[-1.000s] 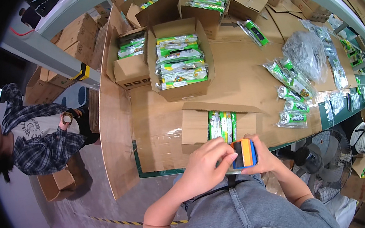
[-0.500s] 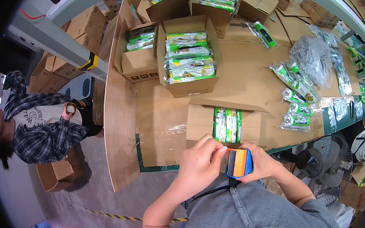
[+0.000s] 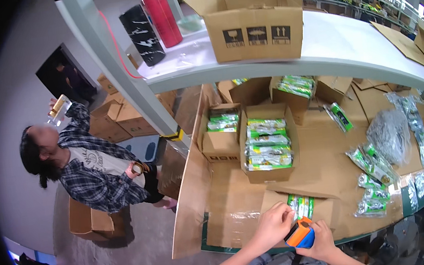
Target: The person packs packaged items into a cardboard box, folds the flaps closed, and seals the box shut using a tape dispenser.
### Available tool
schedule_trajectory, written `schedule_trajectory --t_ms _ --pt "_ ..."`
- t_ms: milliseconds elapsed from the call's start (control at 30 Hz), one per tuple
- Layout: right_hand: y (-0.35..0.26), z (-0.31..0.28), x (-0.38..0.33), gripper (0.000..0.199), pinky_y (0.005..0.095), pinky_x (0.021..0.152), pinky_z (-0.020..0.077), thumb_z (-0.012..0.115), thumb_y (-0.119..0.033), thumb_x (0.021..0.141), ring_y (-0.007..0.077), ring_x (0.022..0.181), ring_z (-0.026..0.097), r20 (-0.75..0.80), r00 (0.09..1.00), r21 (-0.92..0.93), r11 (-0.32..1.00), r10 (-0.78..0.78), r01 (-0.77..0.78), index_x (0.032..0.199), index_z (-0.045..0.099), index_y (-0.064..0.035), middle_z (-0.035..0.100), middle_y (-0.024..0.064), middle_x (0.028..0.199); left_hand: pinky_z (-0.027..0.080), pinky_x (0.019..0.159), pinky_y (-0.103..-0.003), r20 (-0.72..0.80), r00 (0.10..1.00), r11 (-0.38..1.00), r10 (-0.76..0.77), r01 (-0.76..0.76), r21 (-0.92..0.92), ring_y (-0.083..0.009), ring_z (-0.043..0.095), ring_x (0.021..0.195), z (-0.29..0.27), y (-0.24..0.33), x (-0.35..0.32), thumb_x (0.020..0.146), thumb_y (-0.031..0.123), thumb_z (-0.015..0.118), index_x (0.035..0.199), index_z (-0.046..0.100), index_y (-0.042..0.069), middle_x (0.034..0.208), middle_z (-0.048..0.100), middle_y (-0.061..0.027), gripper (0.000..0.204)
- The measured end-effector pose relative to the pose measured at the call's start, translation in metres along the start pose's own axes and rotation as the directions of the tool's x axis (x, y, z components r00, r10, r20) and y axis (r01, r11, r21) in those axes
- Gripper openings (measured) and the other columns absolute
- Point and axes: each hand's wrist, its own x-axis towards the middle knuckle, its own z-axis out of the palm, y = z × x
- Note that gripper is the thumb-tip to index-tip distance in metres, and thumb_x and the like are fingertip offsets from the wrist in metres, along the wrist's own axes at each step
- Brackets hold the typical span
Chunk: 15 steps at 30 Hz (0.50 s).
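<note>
My right hand (image 3: 320,239) is wrapped round a blue-and-orange tape dispenser (image 3: 299,234), close in front of my body. Beside it on the left, my left hand (image 3: 275,225) is closed in a pinch near the dispenser's top. What its fingertips hold, if anything, is too small to make out. Just beyond both hands is a cardboard carton (image 3: 272,199) with raised flaps, holding green-and-white packets (image 3: 301,206). My left hand partly covers this carton.
Behind stands an open carton (image 3: 271,174) of similar packets. Loose packets (image 3: 373,202) and a clear plastic bag (image 3: 387,131) lie at right. Overhead, a shelf (image 3: 335,38) carries an empty-looking box (image 3: 257,34). A wooden panel (image 3: 190,188) edges the left, past which a person (image 3: 100,172) stands.
The view has tilted up and left, bringing the shelf, its box and two rolls into sight. Both hands stay together at the tape dispenser, which is now turned differently.
</note>
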Motion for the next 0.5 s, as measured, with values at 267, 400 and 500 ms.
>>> schedule_trajectory --t_ms 267,400,500 --pt "0.015 -0.01 0.009 0.095 0.0449 0.067 0.0433 0.088 -0.03 0.049 0.0353 0.08 0.051 -0.251 0.968 0.093 0.996 0.024 0.0 0.125 0.034 -0.0098 0.05 0.0161 0.098 0.045 0.056 -0.032 -0.087 0.978 0.978 0.187 -0.178 0.11 -0.0204 0.057 0.062 -0.018 0.019 0.006 0.088 0.007 0.062 0.085 0.06 0.0 0.077 0.055 -0.0103 0.008" --pt "0.02 -0.025 0.02 0.091 0.0433 0.065 0.0419 0.089 -0.033 0.05 0.0329 0.077 0.051 -0.282 0.949 0.011 0.989 -0.141 0.151 0.123 0.038 -0.0112 0.051 0.0144 0.097 0.048 0.06 -0.027 -0.079 0.997 0.981 0.006 -0.022 -0.193 -0.0121 0.057 0.068 -0.016 -0.005 -0.001 0.092 0.009 0.06 0.088 0.057 0.001 0.077 0.054 -0.0036 0.01" --pt "0.016 -0.024 0.018 0.082 0.0434 0.07 0.0424 0.09 -0.034 0.052 0.0328 0.078 0.052 -0.227 0.961 0.132 0.973 -0.157 0.19 0.117 0.045 -0.0111 0.053 0.0141 0.098 0.051 0.068 -0.025 0.002 0.995 0.943 -0.099 0.094 -0.319 -0.0109 0.059 0.076 -0.014 -0.028 -0.01 0.093 0.009 0.06 0.091 0.053 0.003 0.081 0.054 -0.0019 0.009"
